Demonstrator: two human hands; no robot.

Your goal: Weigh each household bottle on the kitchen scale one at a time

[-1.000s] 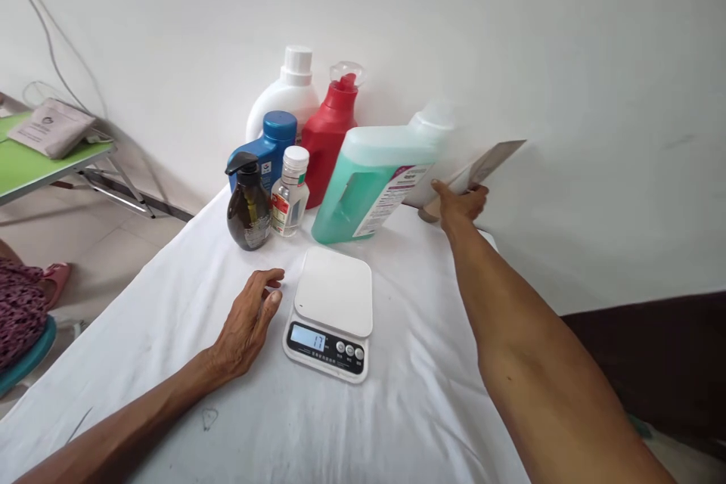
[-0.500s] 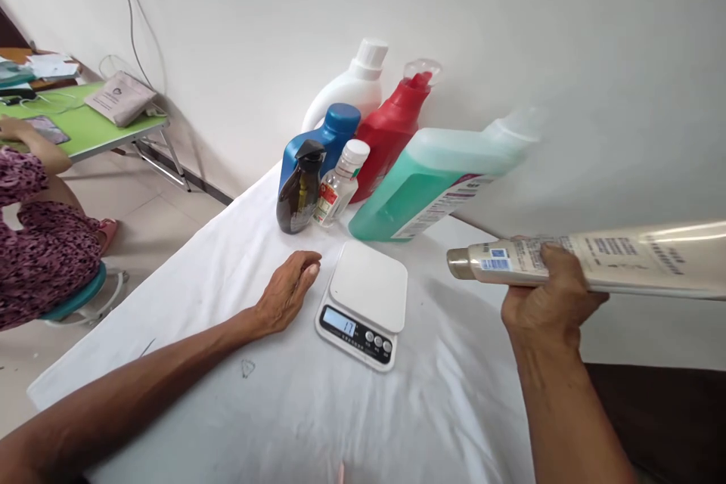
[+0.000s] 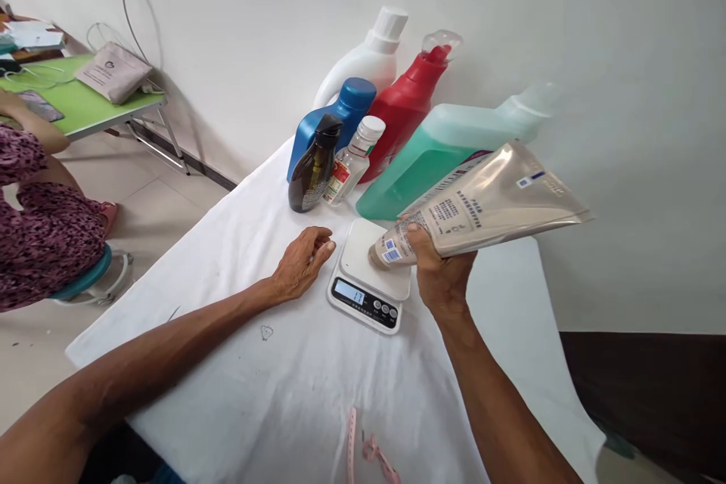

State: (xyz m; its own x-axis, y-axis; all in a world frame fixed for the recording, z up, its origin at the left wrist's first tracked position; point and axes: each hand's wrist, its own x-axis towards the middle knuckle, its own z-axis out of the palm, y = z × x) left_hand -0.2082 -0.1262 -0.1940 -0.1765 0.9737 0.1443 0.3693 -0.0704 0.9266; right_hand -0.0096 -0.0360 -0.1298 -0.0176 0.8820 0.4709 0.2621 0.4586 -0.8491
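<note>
- Right hand [image 3: 445, 276]: right of centre in the frame. Fingers and thumb grasp the tube [image 3: 488, 200] near its cap end.
- Tube: tilted, cap pointing to the lower left, flat end to the right. The cap overlaps the weighing plate in view; whether it touches the plate cannot be told.
- Scale [image 3: 361, 246]: centre of the frame, on the white cloth [image 3: 215, 386]. The lit display reads 17; three buttons sit to its right.
- Left hand [image 3: 303, 265]: left of the scale, just beside it. Fingers are loosely bent and grasp nothing.
- Bottles: grouped above the scale, at upper centre. Front: dark pump bottle [image 3: 309, 180] and clear bottle [image 3: 349, 172]. Behind: blue bottle [image 3: 309, 140], red bottle [image 3: 405, 106] and white jug [image 3: 355, 74]. Right: jug of green liquid [image 3: 417, 159], partly hidden by the tube.
- Pink strap [image 3: 352, 446]: bottom centre of the frame, on the cloth.
- Seated person [image 3: 54, 234]: left edge, beside a green table [image 3: 79, 117].
</note>
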